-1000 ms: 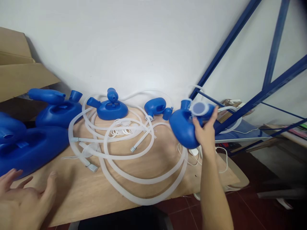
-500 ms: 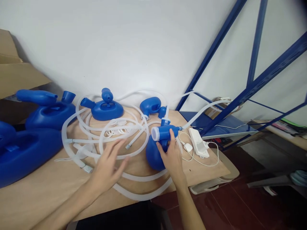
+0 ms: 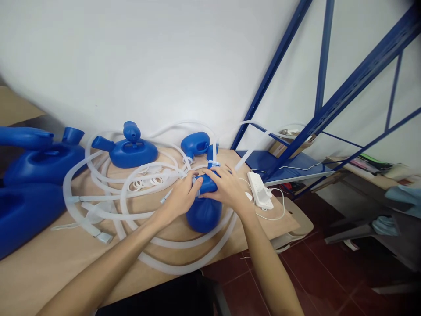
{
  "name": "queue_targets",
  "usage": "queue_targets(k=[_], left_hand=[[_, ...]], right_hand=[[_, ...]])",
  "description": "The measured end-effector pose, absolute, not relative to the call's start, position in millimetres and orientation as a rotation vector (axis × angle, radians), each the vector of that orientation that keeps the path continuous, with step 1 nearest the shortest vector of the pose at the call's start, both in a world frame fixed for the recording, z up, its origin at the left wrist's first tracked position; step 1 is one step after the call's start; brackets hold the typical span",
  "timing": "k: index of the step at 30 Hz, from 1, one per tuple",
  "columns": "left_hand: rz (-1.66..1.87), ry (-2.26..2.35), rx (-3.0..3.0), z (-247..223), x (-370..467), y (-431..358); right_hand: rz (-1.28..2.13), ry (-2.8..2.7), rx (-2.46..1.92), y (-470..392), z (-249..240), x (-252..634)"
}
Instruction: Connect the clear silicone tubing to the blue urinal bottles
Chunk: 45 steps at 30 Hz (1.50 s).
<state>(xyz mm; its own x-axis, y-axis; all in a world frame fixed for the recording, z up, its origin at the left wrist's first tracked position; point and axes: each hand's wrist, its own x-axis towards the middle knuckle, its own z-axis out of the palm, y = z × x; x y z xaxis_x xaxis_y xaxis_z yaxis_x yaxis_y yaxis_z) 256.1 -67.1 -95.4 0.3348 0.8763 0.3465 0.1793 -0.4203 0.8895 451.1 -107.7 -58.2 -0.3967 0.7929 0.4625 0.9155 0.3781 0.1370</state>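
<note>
My right hand (image 3: pixel 229 186) is closed over a blue bottle-shaped plastic piece (image 3: pixel 208 184), its fingers across the top. At the piece's left end, where the white rim was, my left hand (image 3: pixel 183 193) grips with thumb and fingers; the rim is largely hidden by them. Directly below stands a rounded blue plastic jug (image 3: pixel 204 217), and I cannot tell whether the piece touches it. Translucent hose (image 3: pixel 177 267) loops around the jug and across the table. Left of my hands lie several white rings (image 3: pixel 144 183) on the tabletop.
More blue jugs stand at the back (image 3: pixel 133 153) and the left (image 3: pixel 29 215) of the wooden table (image 3: pixel 42 272). A white power strip (image 3: pixel 259 189) with cables lies at the right, near a blue metal rack (image 3: pixel 276 66). A beige stool (image 3: pixel 297 217) is beside the table.
My left hand has moved right from open air onto the rim end of the blue piece. My right hand has shifted over its top. The view has turned slightly right.
</note>
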Motion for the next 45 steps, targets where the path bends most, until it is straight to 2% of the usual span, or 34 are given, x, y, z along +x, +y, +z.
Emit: queue_targets(k=[8,18,28,36,42,45], left_hand=[[1.278,1.05,1.707,-94.2,269.4,-64.5],[1.286,1.086,1.503,-108.5,271.9,-63.4],[1.186,0.924,1.107,-125.1,261.1,-45.2],[1.17,0.801,0.655,-117.0,249.0,-56.2],[1.129,0.703,0.465,-124.6,271.0,-66.2],[1.103,0.719,0.449,-131.4,281.7,-62.0]], right_hand=[[-0.808,-2.055,-1.613,-99.4,-93.8,441.4],[-0.934,-2.22,-1.583,-98.7,-81.4,437.8],[-0.836,-2.081,-1.634,-101.1,-79.9,444.0],[-0.739,-2.057,-1.654,-100.0,-79.1,436.5],[-0.565,-2.116,-1.697,-96.4,-63.8,437.8],[-0.306,-2.061,-1.736,-95.5,-48.7,445.5]])
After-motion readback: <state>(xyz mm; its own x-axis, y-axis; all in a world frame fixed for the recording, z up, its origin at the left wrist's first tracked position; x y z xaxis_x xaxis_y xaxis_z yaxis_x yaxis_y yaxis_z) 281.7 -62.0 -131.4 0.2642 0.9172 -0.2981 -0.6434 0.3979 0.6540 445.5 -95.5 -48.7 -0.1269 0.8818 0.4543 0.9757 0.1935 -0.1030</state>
